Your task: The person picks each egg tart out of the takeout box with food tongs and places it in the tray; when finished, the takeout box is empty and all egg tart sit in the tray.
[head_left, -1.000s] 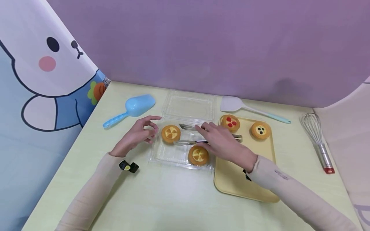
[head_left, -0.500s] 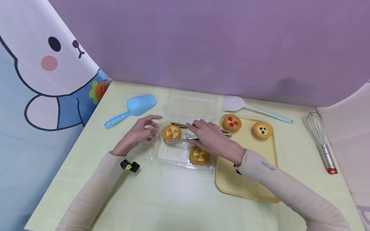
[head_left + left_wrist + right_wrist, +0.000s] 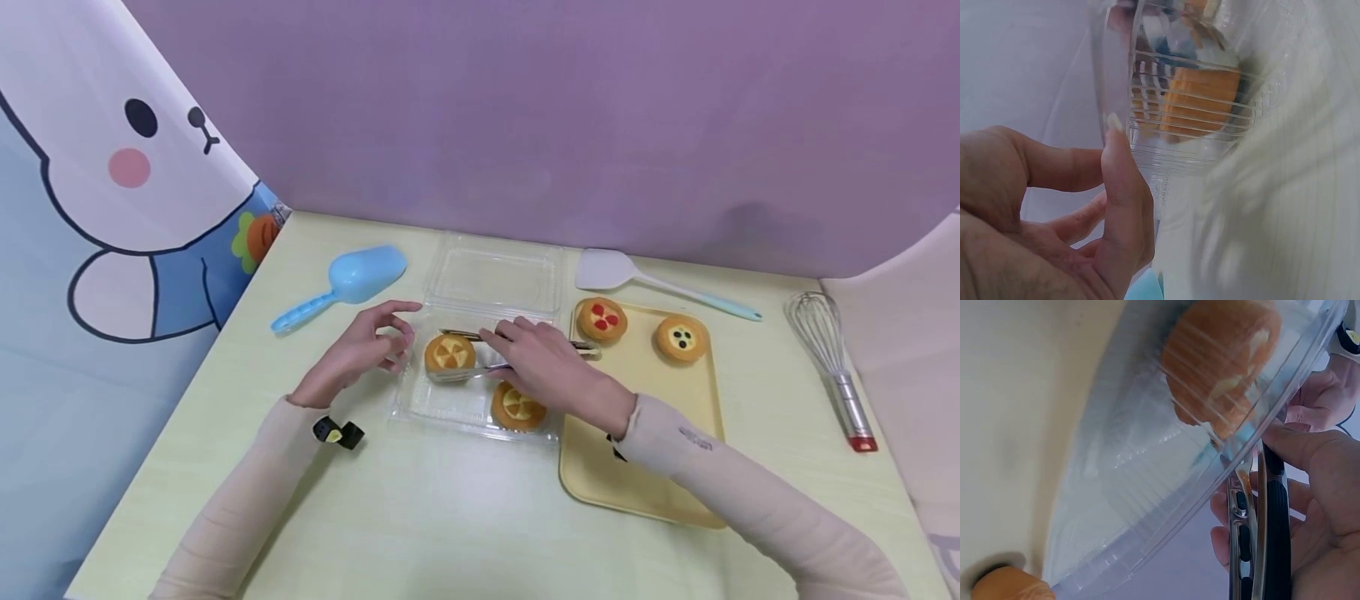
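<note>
My right hand point(image 3: 540, 358) grips a pair of metal tongs point(image 3: 459, 374) with dark handle grips, seen closely in the right wrist view. The tong arms stand on either side of a round tart point(image 3: 450, 353) with a wedge-patterned top, at the left of the clear plastic container point(image 3: 450, 410). A second such tart point(image 3: 517, 407) sits at the container's right, below my right hand. At the container's left edge is my left hand point(image 3: 363, 346), fingers loosely bent; in the left wrist view its fingertips are at the clear wall point(image 3: 1116, 81).
A yellow tray point(image 3: 637, 467) holds a red-topped tart point(image 3: 602, 320) and a tart with dark dots point(image 3: 681, 339). The container's lid point(image 3: 498, 275) lies open behind. Around them are a blue scoop point(image 3: 363, 273), a spatula point(image 3: 667, 289) and a whisk point(image 3: 832, 367).
My right hand has moved left with the tongs, bringing their tips around the left tart. That tart has shifted slightly toward me and right. My left hand stays at the container's edge.
</note>
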`<state>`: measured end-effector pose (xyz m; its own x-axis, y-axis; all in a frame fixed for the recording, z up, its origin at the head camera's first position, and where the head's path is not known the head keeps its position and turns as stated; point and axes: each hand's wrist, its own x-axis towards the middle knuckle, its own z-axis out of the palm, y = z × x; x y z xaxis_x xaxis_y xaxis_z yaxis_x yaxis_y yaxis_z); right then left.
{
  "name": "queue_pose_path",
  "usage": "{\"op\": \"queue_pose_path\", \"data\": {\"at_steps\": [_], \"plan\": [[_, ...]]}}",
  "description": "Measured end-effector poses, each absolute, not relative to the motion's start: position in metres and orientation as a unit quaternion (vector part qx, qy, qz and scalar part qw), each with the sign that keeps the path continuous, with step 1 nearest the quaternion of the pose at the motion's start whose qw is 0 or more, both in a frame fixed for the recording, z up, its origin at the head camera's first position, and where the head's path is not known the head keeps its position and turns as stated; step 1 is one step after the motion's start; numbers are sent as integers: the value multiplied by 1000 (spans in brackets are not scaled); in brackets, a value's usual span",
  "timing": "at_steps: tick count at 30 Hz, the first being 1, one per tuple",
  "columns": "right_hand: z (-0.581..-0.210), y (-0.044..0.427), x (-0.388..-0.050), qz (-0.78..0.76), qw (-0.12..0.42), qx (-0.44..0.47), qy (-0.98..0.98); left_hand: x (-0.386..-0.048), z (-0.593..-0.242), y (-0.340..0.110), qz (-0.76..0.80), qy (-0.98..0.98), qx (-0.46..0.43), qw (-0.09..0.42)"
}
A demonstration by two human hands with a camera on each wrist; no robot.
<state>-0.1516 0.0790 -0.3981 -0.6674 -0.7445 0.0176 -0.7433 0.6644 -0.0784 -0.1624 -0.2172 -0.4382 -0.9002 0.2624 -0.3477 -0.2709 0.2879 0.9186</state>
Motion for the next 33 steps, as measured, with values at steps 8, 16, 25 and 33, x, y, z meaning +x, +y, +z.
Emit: {"op": "queue_pose_path", "data": {"at_steps": [8,16,25,33], "plan": [[-400,86,-141,-31,-9,-407,913,-162,-438,-219,593,774,-4,221],[-405,90,-139,-49,-15,-399,915,-163,-439,-218,590,777,0,218],[-408,96,-136,-67,-44,-394,915,-162,-439,-217,593,776,1,213],[-402,112,-128,-95,-75,-374,919,-162,-439,-216,588,781,-1,212]]}}
